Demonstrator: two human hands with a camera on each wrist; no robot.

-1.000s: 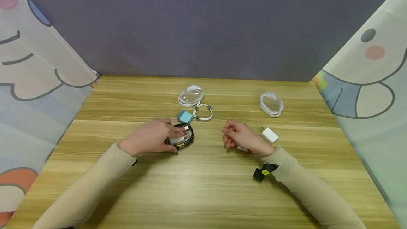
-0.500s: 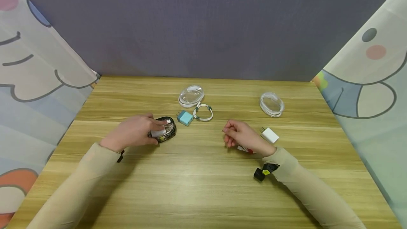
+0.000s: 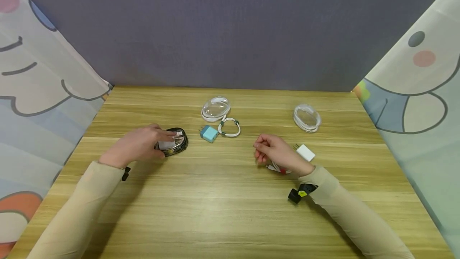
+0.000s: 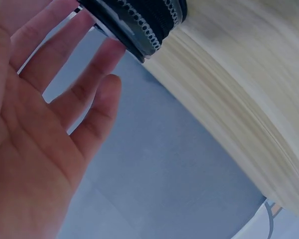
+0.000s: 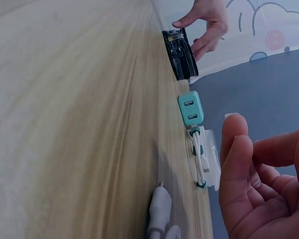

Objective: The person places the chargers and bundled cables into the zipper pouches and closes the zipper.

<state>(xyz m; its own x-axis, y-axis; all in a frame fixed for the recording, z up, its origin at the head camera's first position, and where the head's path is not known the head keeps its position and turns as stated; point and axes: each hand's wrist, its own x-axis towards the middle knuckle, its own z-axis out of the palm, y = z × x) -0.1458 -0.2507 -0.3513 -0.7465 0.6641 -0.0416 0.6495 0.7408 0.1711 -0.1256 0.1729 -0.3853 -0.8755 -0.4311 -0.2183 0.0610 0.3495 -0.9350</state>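
Note:
My left hand holds a black zip case on the left of the table, one finger across its top and the thumb at its near edge. A white cable plug and a white block show through the clear top. In the left wrist view, the case's zipper meets the fingertips; two fingers stay free of it. My right hand hovers with loosely curled fingers and holds nothing. Partly hidden under it lies a white cable with a red tie; its connector appears low in the right wrist view.
Mid-table lie a teal two-port charger, a white cable with green ties and a white coil in clear wrap. Further right are a white charger and another white coil. A grey panel stands behind.
My left hand has slid the black zip case left and slightly away from me, off the teal charger's side. The right hand has barely shifted, and more of the red-tied cable shows.

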